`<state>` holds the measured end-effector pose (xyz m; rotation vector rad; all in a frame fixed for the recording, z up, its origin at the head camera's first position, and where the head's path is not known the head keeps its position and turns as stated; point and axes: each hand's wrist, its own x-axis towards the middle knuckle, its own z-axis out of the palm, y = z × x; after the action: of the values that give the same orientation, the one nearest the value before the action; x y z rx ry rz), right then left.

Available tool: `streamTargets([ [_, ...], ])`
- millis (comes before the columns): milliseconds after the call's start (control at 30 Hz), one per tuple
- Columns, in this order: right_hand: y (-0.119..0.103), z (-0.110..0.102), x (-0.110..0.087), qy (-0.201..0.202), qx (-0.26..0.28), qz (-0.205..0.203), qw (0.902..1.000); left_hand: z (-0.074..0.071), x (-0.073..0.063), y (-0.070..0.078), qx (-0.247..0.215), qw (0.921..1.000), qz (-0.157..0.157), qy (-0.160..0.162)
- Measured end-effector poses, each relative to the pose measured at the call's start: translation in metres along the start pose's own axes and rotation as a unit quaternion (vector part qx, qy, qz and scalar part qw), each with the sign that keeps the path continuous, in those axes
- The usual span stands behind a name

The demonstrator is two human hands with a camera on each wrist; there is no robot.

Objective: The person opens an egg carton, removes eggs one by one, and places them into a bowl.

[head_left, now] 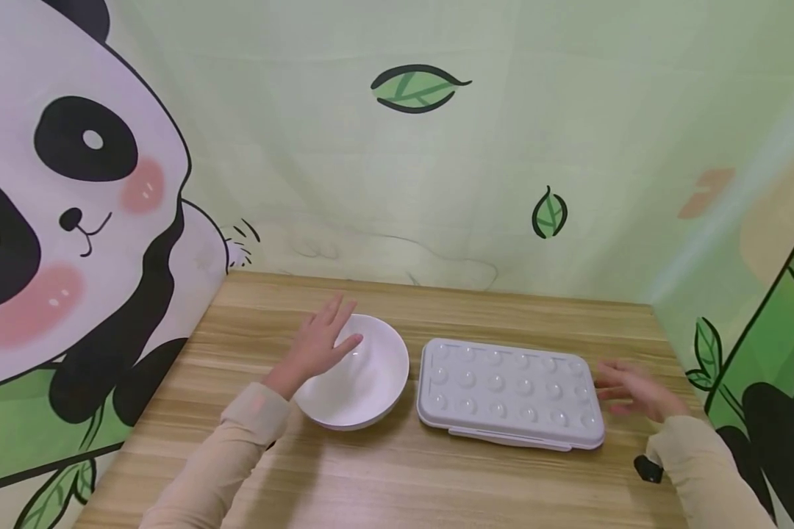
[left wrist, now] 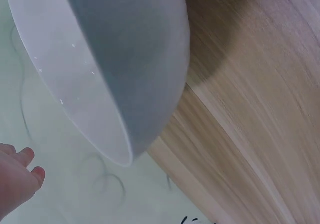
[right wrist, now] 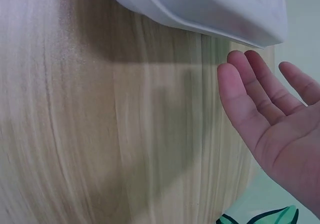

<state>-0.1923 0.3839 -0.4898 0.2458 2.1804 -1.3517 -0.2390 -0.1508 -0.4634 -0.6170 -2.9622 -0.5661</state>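
Note:
A white bowl [head_left: 377, 375] stands on the wooden table, its inside facing up. Over the bowl's left side is my left hand [head_left: 317, 345], fingers extended and thumb apart, holding nothing; in the left wrist view only some of its fingertips [left wrist: 36, 176] show, clear of the bowl wall [left wrist: 145, 59]. To the right of the bowl lies a pale lidded box [head_left: 511, 393] with rows of round bumps on its lid. Beside the box's right end is my right hand [head_left: 638, 389], slightly blurred. Its fingers [right wrist: 232, 84] are loosely extended near the box's edge [right wrist: 215, 14], with nothing in them.
The wooden table [head_left: 384, 477] ends at the back against a green cloth [head_left: 291, 147] printed with a panda and leaves. A small black object [head_left: 648, 469] shows at the right wrist, by the cuff. A latch strip [head_left: 509, 439] runs along the box's front.

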Motion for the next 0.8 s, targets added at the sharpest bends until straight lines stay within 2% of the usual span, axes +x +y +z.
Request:
streamTargets([
  [267, 0.003, 0.006, 0.001, -0.005, 0.021, 0.008, 0.9997, 0.005, 0.000, 0.012, -0.049, 0.9983, 0.010, 0.029],
  [533, 0.007, 0.011, 0.001, -0.019, 0.043, -0.002, 0.9989, 0.010, 0.000, 0.021, -0.093, 0.9954, 0.009, 0.024],
  [800, 0.013, 0.012, 0.004, -0.026, 0.060, -0.014, 0.9978, 0.016, 0.000, 0.036, -0.136, 0.9903, 0.023, 0.013],
])
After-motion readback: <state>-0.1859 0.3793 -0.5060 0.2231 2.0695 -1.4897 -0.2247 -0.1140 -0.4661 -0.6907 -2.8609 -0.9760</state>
